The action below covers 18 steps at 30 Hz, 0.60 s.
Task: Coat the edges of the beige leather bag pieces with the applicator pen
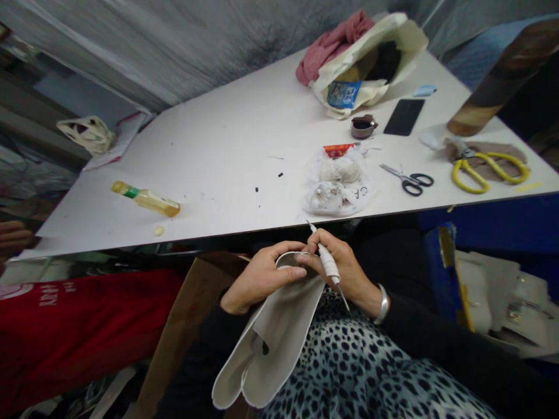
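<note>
A pale beige, leather-like piece [283, 326] hangs over my lap, curved round on itself, with two rounded lower ends. My left hand [267, 272] grips its upper edge, thumb inside the curve and fingers behind. My right hand [343, 265] pinches the same edge close by. It also holds an awl-like tool [328, 262] with a thick white wrapped handle. One thin point of the tool sticks up towards the table, and a longer metal spike slants down past my palm. The fingertips of both hands nearly meet, and whatever lies between them is hidden.
Ahead stands a white table [209, 151]. It bears a plastic bag [336, 183], scissors [410, 179], yellow-handled shears [484, 166], a phone [404, 116], a glue-like bottle [146, 199] and a cloth bag [323, 81]. Another person's hand [15, 237] is far left. A cardboard box [187, 320] stands left.
</note>
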Available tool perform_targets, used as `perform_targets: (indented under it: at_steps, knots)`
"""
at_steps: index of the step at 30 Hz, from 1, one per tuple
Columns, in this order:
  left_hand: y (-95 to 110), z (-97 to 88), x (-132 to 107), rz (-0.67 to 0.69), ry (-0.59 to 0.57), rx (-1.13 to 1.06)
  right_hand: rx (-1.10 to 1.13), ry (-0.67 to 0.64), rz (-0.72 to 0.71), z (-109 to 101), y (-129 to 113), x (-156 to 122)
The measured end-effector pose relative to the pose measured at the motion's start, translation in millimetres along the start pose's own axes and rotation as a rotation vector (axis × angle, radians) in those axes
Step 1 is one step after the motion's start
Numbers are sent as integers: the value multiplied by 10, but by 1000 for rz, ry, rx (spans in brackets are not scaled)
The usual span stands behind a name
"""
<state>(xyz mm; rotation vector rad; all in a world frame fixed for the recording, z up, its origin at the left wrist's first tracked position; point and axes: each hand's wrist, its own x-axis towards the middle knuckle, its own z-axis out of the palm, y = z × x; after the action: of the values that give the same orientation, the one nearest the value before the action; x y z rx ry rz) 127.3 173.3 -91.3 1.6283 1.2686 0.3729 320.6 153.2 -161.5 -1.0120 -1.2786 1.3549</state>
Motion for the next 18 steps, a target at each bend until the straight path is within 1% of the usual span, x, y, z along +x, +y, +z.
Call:
perform_targets:
  at_steps: [2,4,7,9,11,12,15,16,18]
  knots:
    - [-52,103,25,-34,90,-31,-16,15,9,4,35,34]
    - [-82,169,55,-39,151,-48,-25,19,-1,20,65,67]
    - [-98,186,97,-42,178,-57,-17,-5,-27,32,86,106]
    - [-107,134,120,-58,168,-88,-6,-9,-43,8,81,121]
    - [-143,11,140,-102,165,-140,23,16,-55,-63,73,128]
    - [-180,-83,150,-140,178,-182,42,32,-56,-120,72,129]
    - [-375,-479,192,-271,275,-374,49,98,-66,-359,96,145]
    - [-454,-622,214,-284,312,-438,14,137,-74,-451,111,161]
    - [-586,-848,281,-224,360,-533,-87,256,-82,-627,148,214]
